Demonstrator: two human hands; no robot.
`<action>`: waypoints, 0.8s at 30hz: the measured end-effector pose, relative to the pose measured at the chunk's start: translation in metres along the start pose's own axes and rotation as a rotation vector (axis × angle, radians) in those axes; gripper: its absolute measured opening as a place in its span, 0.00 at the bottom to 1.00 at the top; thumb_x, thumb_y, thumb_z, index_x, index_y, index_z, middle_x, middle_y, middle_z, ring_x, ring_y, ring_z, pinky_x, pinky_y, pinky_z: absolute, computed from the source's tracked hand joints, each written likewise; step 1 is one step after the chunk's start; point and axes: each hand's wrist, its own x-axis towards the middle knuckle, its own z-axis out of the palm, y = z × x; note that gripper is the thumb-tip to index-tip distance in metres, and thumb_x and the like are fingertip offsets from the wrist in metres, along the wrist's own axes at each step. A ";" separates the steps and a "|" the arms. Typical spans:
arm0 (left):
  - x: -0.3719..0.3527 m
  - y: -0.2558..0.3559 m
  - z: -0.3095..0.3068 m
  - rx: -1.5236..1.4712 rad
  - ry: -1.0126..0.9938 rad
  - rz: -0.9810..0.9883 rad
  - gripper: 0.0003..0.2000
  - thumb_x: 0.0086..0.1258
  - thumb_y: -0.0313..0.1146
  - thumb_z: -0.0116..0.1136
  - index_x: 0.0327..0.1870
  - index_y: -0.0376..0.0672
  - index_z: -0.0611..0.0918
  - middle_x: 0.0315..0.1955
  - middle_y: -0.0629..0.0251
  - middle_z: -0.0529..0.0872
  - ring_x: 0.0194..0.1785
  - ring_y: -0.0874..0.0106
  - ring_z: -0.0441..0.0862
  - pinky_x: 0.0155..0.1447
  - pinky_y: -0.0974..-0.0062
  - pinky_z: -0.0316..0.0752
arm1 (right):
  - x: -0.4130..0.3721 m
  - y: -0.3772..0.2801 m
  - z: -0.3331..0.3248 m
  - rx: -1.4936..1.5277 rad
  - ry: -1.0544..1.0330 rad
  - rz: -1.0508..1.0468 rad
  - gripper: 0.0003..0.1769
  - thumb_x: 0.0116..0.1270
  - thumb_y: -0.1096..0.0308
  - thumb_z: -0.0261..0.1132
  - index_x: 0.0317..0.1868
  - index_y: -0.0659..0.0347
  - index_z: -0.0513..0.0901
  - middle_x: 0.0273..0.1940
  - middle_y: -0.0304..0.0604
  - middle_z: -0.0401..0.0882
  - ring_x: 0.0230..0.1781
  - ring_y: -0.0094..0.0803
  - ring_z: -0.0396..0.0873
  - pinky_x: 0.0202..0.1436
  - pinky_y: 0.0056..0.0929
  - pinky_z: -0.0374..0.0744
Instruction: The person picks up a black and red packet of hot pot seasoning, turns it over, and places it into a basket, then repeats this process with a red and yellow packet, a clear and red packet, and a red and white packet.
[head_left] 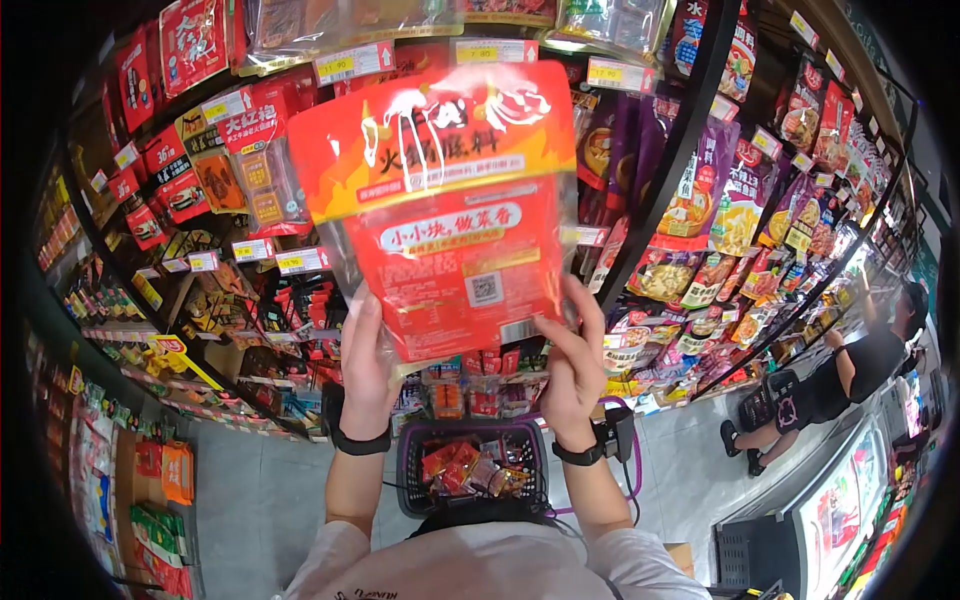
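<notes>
Between my two hands is a large red and yellow packet of hot pot seasoning (430, 290), held up in front of the shelves. Its printed back faces me, with a QR code and a barcode near the bottom, and glare covers part of the top lettering. My left hand (364, 345) grips the lower left edge, the thumb lying along it. At the lower right corner, the fingers of my right hand (575, 365) close on the packet by the barcode. Below my hands stands a dark shopping basket with a purple edge (403, 470), holding several red packets (465, 468).
Shelves of seasoning packets (700, 190) curve around me, with price tags (355, 63) along their edges. A black shelf post (670, 160) rises to the right. Farther right, a person in dark clothes (835, 370) stands in the aisle with a basket (765, 402), near a chest freezer (800, 520).
</notes>
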 end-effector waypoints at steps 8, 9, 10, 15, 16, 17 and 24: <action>-0.026 -0.047 -0.074 0.304 -0.162 -0.220 0.22 0.74 0.36 0.51 0.63 0.31 0.71 0.60 0.60 0.76 0.62 0.71 0.72 0.66 0.73 0.64 | -0.034 0.036 -0.006 0.391 -0.133 0.692 0.27 0.63 0.74 0.68 0.61 0.66 0.70 0.48 0.40 0.79 0.43 0.19 0.77 0.46 0.20 0.74; -0.033 -0.059 -0.083 0.322 -0.150 -0.264 0.20 0.73 0.35 0.53 0.61 0.32 0.73 0.58 0.61 0.77 0.60 0.72 0.73 0.64 0.74 0.66 | -0.041 0.041 -0.009 0.416 -0.182 0.781 0.23 0.63 0.73 0.69 0.57 0.66 0.73 0.44 0.37 0.81 0.40 0.17 0.78 0.42 0.18 0.74; -0.036 -0.066 -0.089 0.339 -0.138 -0.304 0.19 0.72 0.34 0.56 0.59 0.32 0.74 0.56 0.63 0.79 0.58 0.73 0.75 0.62 0.75 0.68 | -0.043 0.043 -0.006 0.456 -0.153 0.785 0.20 0.62 0.72 0.70 0.53 0.66 0.75 0.41 0.35 0.82 0.38 0.15 0.77 0.39 0.16 0.73; -0.052 -0.068 -0.111 0.542 -0.223 -0.436 0.14 0.63 0.25 0.66 0.48 0.36 0.78 0.42 0.70 0.83 0.45 0.77 0.79 0.49 0.78 0.73 | -0.068 0.045 -0.017 0.116 -0.470 0.714 0.18 0.63 0.69 0.71 0.50 0.66 0.79 0.38 0.35 0.82 0.34 0.16 0.79 0.36 0.19 0.76; -0.057 -0.072 -0.118 0.445 -0.215 -0.409 0.14 0.61 0.24 0.67 0.47 0.36 0.78 0.39 0.71 0.83 0.42 0.78 0.80 0.47 0.79 0.74 | -0.075 0.048 -0.016 0.153 -0.482 0.632 0.19 0.62 0.67 0.71 0.51 0.65 0.80 0.38 0.37 0.83 0.34 0.19 0.79 0.37 0.22 0.77; -0.061 -0.063 -0.116 0.360 -0.166 -0.453 0.11 0.61 0.23 0.66 0.44 0.35 0.81 0.38 0.67 0.85 0.43 0.77 0.80 0.48 0.78 0.75 | -0.084 0.052 -0.014 0.189 -0.493 0.550 0.20 0.61 0.66 0.72 0.51 0.65 0.81 0.37 0.39 0.84 0.35 0.21 0.80 0.39 0.25 0.77; -0.088 -0.080 -0.160 0.956 -0.452 -0.547 0.08 0.62 0.26 0.67 0.40 0.34 0.86 0.31 0.64 0.88 0.36 0.77 0.84 0.41 0.77 0.79 | -0.187 0.113 -0.015 0.118 -0.765 0.651 0.21 0.61 0.59 0.71 0.52 0.60 0.82 0.37 0.53 0.84 0.33 0.39 0.82 0.37 0.32 0.78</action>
